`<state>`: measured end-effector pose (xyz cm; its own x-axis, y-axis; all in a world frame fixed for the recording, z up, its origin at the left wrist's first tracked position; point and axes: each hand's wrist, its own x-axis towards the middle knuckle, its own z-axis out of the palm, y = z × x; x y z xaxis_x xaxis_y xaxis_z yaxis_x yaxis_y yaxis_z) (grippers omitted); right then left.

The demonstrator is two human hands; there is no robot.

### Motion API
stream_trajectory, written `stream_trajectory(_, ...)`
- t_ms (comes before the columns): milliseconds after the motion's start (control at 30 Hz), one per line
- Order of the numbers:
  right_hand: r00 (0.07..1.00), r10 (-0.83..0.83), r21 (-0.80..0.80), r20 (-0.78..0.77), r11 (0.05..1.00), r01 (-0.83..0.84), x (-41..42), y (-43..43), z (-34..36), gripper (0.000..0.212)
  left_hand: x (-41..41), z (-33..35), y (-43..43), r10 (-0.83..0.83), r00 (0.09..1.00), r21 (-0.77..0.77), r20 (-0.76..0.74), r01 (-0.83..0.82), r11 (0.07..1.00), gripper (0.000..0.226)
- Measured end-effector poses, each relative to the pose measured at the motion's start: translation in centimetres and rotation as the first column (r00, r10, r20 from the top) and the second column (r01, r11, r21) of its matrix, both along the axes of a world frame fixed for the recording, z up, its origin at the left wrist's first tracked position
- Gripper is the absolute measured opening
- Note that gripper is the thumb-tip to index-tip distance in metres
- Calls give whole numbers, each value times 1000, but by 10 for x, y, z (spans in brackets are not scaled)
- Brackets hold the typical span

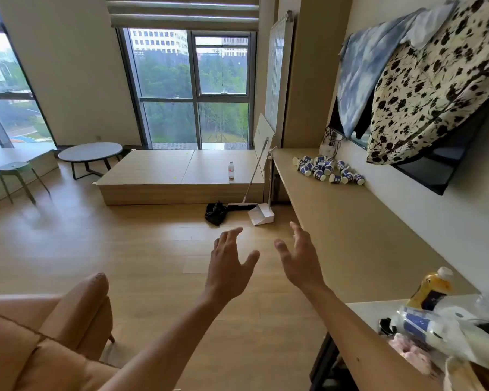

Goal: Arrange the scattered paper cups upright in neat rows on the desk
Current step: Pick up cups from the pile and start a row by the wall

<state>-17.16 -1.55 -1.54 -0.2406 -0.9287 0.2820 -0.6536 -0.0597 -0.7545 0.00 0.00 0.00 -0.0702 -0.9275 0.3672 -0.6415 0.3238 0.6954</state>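
Bright daylight thru the windows point(192, 88) — soft glare on the wood floor point(68, 235) below them. Wide-angle bend at frame edges; bottles point(432, 289) far from the windows, bottom right, blurred — out of focus.

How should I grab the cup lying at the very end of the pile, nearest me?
Pinch the end cup around its blue side wall, coming from above. It lies tipped over on the desk, so its round side faces up, and the near side is free of other cups.
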Motion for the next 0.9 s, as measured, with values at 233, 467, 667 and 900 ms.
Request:
stream_trajectory(233,996,-67,37,61,997,65,20,-90,-17,64,21,-16,-99,-19,998,56,-57,23,998,59)
stream_trajectory(467,987,-116,40,114,993,113,28,-182,-25,66,32,-17,-206,-74,993,84,-94,82,993,54)
stream_trajectory(667,975,-163,69,152,986,154,20,-250,-36,67,17,-22,-284,-107,987,86,-122,118,989,52)
stream_trajectory(900,968,-179,86,177,982,166,-8,-367,-51,68,-17,-32,-400,-127,982,104,-138,142,984,51)
